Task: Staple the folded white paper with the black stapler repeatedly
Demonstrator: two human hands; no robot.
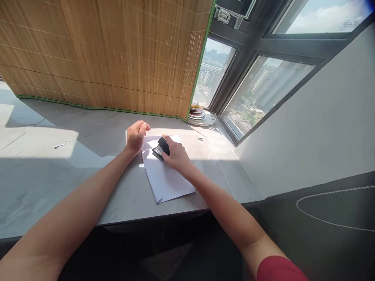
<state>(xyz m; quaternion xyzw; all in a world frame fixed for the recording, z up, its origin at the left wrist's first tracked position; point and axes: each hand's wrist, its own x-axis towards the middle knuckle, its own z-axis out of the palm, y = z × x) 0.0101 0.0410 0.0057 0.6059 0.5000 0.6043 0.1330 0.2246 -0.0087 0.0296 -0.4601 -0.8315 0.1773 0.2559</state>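
Observation:
My right hand (175, 154) is wrapped around a black stapler (163, 147), held over the upper part of a folded stack of white paper (168, 181). The stapler's lower edge is close to the sheet; I cannot tell whether it touches. Beside the paper's upper left corner is my left hand (136, 136), its fingers curled inward. Whatever it may hold is hidden. Two short dark strips that look like staples (200, 139) lie to the right of the paper.
The pale marble-look ledge (58, 187) ends in a dark front edge. Behind it hangs a bamboo blind (102, 54) with green trim. Stacked plates (200, 116) stand in the window corner. A white wall (307, 125) rises at right, above a looped cord (316, 220).

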